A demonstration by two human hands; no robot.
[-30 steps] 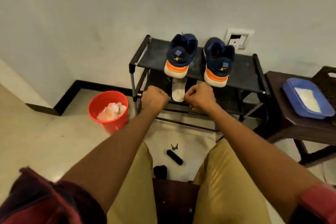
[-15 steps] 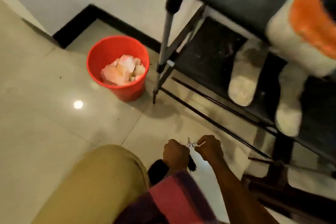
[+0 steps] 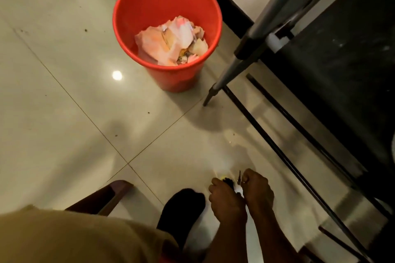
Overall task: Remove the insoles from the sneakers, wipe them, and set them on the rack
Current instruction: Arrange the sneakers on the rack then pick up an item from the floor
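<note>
Nearer the person than the red bucket (image 3: 149,2), left hand (image 3: 225,199) and right hand (image 3: 257,191) meet; their fingers curl round a small dark object (image 3: 227,181), apparently to lift it clear of the floor (image 3: 64,113).

The single head-worn camera looks steeply down at the floor (image 3: 64,113) from close, red bucket (image 3: 171,79) ahead, rack (image 3: 342,70) cutting the right edge

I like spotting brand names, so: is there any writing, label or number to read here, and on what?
No readable text anywhere.
Red bucket: no label shows.
Crumpled paper inside it: any print is too blurred to read.
Small dark object held by left hand and right hand: too blurred.
</note>
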